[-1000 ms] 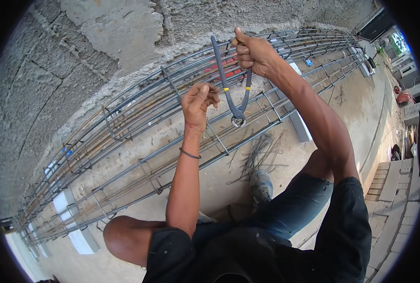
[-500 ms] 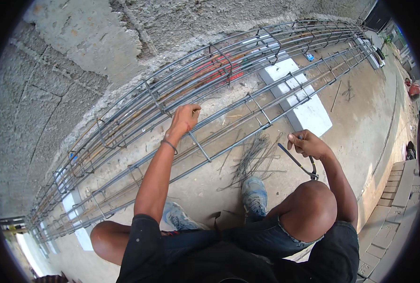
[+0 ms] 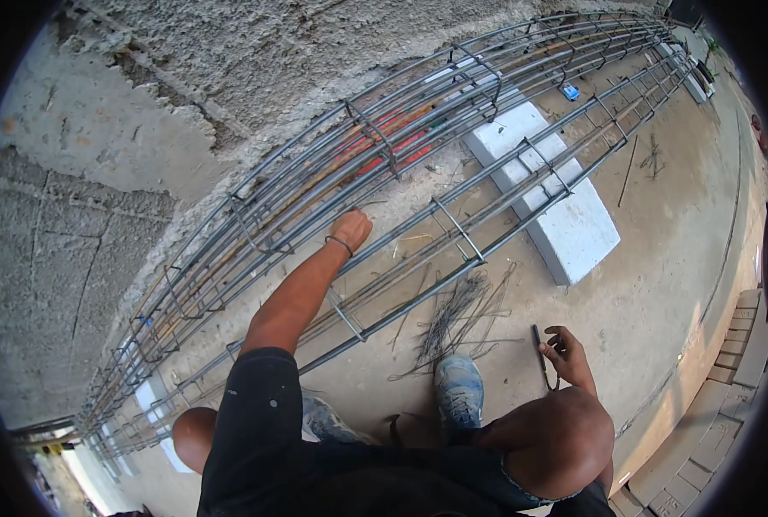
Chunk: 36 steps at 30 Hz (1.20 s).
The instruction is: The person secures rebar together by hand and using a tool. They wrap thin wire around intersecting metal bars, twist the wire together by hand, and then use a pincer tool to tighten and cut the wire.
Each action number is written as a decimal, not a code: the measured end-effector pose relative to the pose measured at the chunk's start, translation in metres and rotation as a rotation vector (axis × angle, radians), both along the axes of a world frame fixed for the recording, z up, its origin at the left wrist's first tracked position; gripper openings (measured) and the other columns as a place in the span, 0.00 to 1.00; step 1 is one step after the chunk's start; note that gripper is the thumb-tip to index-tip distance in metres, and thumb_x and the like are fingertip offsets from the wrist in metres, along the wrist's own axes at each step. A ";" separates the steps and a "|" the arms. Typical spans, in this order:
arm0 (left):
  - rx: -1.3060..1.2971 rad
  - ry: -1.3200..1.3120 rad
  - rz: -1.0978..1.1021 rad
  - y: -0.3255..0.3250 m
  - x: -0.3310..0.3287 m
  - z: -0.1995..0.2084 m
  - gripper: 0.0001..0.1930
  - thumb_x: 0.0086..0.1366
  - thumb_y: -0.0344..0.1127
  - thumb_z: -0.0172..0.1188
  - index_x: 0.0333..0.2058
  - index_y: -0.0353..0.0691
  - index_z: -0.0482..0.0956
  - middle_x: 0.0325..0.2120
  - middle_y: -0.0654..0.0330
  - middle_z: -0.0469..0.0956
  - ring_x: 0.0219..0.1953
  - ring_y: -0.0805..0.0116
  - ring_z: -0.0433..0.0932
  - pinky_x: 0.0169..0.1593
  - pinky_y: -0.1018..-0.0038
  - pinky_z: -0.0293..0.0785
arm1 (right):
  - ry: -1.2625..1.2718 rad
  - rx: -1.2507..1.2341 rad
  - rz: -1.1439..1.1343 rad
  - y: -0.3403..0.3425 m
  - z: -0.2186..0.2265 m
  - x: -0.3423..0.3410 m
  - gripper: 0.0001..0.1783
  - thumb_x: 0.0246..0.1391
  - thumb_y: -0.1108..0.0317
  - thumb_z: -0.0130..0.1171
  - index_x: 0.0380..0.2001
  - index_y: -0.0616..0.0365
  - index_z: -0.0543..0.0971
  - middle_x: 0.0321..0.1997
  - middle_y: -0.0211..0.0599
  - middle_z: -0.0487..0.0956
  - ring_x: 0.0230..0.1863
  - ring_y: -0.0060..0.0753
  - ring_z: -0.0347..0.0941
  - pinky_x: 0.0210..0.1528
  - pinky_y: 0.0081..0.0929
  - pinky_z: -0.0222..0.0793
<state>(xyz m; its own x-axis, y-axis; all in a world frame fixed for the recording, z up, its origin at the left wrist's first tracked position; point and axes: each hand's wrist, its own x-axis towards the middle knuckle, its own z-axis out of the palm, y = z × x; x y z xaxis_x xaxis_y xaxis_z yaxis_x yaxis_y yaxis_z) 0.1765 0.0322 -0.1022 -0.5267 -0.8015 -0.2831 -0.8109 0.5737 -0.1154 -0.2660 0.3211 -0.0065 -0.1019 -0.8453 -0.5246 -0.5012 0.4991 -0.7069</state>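
My left hand [image 3: 352, 229] reaches out over the rebar cage [image 3: 453, 226], its fingers curled closed between the upper and lower bars. What it holds, if anything, is hidden under the fingers. Above the right knee, my right hand [image 3: 568, 355] holds a pair of pincers [image 3: 542, 360] loosely by the handles. The pincers' jaws are hidden by the knee. Square stirrups link the cage's long bars, which run from lower left to upper right. Between the cage and my shoe lies a loose heap of thin tie wires [image 3: 454, 326].
White blocks sit under the cage, a large one [image 3: 565, 226] at right. A rough concrete wall [image 3: 143, 155] runs along the far side. Something red [image 3: 392, 142] shows behind the bars, and a small blue item [image 3: 570, 91] lies farther off. Stacked tan blocks [image 3: 702, 448] are at lower right.
The view has shifted. My left hand has turned knuckles-up and moved farther over the bars. My right hand has dropped toward the knee with the pincers.
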 end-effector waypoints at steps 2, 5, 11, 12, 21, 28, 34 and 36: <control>-0.145 -0.213 -0.217 0.004 0.005 -0.007 0.09 0.53 0.28 0.52 0.22 0.32 0.81 0.25 0.44 0.79 0.31 0.55 0.81 0.33 0.66 0.78 | 0.062 -0.011 0.053 0.001 0.000 0.004 0.20 0.50 0.60 0.65 0.42 0.60 0.75 0.33 0.40 0.74 0.29 0.28 0.71 0.33 0.27 0.69; -0.057 0.023 -0.069 0.005 0.011 -0.004 0.08 0.53 0.26 0.52 0.22 0.30 0.79 0.26 0.43 0.78 0.31 0.53 0.81 0.34 0.67 0.78 | 0.054 0.003 0.084 -0.008 0.009 0.010 0.18 0.51 0.62 0.64 0.41 0.60 0.76 0.33 0.41 0.74 0.31 0.31 0.72 0.35 0.28 0.70; -0.034 0.081 -0.074 0.009 0.002 0.019 0.08 0.52 0.24 0.51 0.23 0.31 0.80 0.27 0.43 0.79 0.32 0.52 0.81 0.35 0.65 0.78 | 0.063 0.028 0.029 -0.003 0.010 0.002 0.18 0.50 0.63 0.65 0.42 0.59 0.76 0.37 0.45 0.74 0.37 0.38 0.73 0.40 0.32 0.71; -0.049 0.085 -0.105 0.013 0.000 0.025 0.07 0.52 0.24 0.51 0.22 0.30 0.79 0.27 0.43 0.78 0.32 0.52 0.81 0.35 0.64 0.78 | 0.164 -0.041 0.067 -0.006 0.017 0.002 0.19 0.49 0.62 0.65 0.43 0.59 0.75 0.39 0.47 0.74 0.40 0.42 0.72 0.44 0.34 0.70; 0.345 1.114 0.687 0.079 -0.005 0.191 0.11 0.58 0.23 0.56 0.40 0.27 0.78 0.22 0.58 0.79 0.21 0.75 0.76 0.24 0.82 0.70 | -0.511 -0.223 0.059 -0.093 0.068 0.096 0.18 0.60 0.62 0.54 0.46 0.65 0.75 0.39 0.40 0.80 0.41 0.28 0.75 0.47 0.26 0.70; 0.094 1.708 0.864 0.200 -0.112 0.156 0.10 0.60 0.24 0.58 0.41 0.31 0.79 0.29 0.61 0.77 0.25 0.80 0.74 0.25 0.84 0.68 | -0.728 -0.321 -0.008 -0.116 0.080 0.198 0.16 0.60 0.62 0.55 0.42 0.67 0.78 0.35 0.36 0.79 0.35 0.22 0.72 0.39 0.20 0.68; 0.352 1.847 1.010 0.284 -0.130 0.120 0.10 0.62 0.28 0.58 0.41 0.32 0.79 0.31 0.58 0.78 0.29 0.75 0.76 0.30 0.80 0.71 | -0.834 -0.133 -0.096 -0.059 0.034 0.185 0.09 0.61 0.67 0.53 0.34 0.63 0.77 0.26 0.32 0.77 0.27 0.19 0.71 0.32 0.20 0.69; 0.637 2.094 1.492 0.303 -0.114 0.084 0.18 0.66 0.40 0.51 0.47 0.31 0.75 0.39 0.51 0.78 0.35 0.63 0.78 0.39 0.71 0.74 | -0.857 -0.131 -0.111 -0.045 0.022 0.185 0.09 0.61 0.67 0.52 0.35 0.63 0.76 0.26 0.32 0.77 0.27 0.20 0.71 0.32 0.20 0.69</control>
